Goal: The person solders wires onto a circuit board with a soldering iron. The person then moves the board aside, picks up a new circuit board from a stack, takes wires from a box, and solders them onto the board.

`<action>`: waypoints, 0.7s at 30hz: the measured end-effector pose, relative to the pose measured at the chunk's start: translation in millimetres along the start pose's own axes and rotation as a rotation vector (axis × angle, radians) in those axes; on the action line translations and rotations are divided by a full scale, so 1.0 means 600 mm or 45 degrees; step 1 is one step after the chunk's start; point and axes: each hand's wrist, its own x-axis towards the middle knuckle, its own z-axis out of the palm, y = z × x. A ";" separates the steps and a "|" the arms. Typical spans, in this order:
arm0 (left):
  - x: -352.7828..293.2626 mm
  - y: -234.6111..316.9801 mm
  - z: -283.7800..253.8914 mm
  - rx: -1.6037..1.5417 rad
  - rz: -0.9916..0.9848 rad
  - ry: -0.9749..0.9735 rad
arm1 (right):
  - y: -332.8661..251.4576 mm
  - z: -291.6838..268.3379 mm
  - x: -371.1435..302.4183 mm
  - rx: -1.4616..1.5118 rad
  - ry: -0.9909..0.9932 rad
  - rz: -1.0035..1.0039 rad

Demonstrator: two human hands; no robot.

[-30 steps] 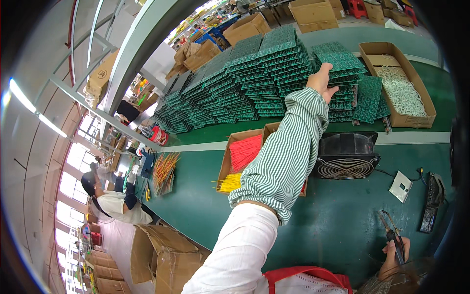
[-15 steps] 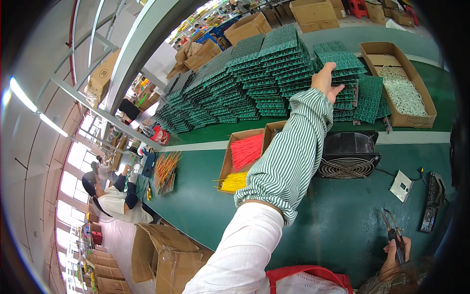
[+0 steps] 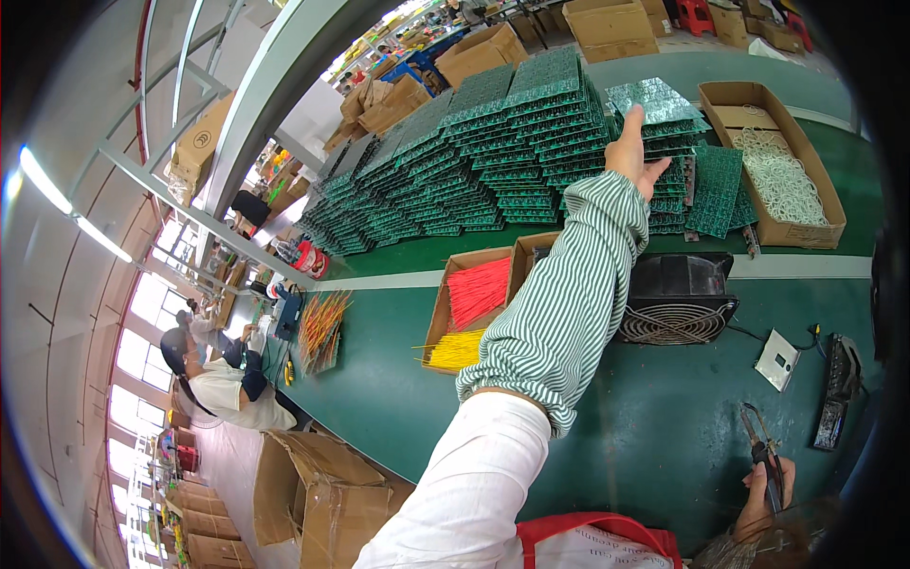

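My left hand (image 3: 629, 157) reaches far forward in a green-striped sleeve (image 3: 569, 294). It is closed on the near left edge of a green circuit board panel (image 3: 659, 98) atop a stack. The panel is tilted and catches the light; the fingertips are partly hidden. To its left rise several tall stacks of similar panels (image 3: 531, 123). Another circuit board panel (image 3: 716, 190) leans against the stack's right side. At the lower right, my right hand (image 3: 766, 491) grips a dark-handled soldering iron (image 3: 758, 450), its metal tip pointing up and a thin curved rod beside it.
A carton of pale rings (image 3: 787, 180) stands at the far right. A black fan (image 3: 675, 302), red wires (image 3: 477, 292) and yellow wires (image 3: 453, 351) in a cardboard box lie near my left arm. At the left, another person (image 3: 232, 379) works at the bench.
The top panel under my left hand has tilted up and now shines with reflected light. My left hand has shifted slightly. The right hand with the soldering iron stays in place.
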 end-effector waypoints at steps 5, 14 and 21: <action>-0.006 0.005 0.013 -0.011 0.005 0.047 | -0.008 -0.007 -0.001 -0.056 -0.027 0.006; 0.028 -0.007 -0.004 -0.026 -0.013 -0.017 | -0.034 0.001 0.011 -0.112 -0.058 0.026; 0.037 -0.014 0.007 0.084 -0.063 -0.011 | 0.006 -0.005 0.000 0.064 0.048 -0.063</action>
